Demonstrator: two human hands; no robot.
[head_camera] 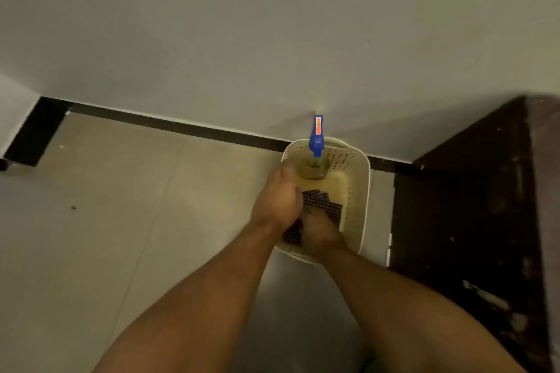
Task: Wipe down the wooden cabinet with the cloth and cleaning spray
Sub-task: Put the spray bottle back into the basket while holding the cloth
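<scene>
forearms: two bare arms come up from the bottom edge, meeting over the basket
right hand (322,235): down inside the near end of the basket, fingers curled onto the dark checked cloth (325,206), looks like it's got a grip on it
left hand (277,198): over the basket's left rim, fingers bent down onto the same cloth; can't tell how tight
cream perforated plastic basket (362,188): sits on the pale tiled floor (121,221), just beside the cabinet
dark brown wooden cabinet (472,221): right side, scuffed with pale marks, its corner close to the basket
clear spray bottle with blue trigger head (316,142): upright in the basket's far end, past both hands, nozzle toward the wall
grey wall with black skirting strip (181,126): right behind the basket
</scene>
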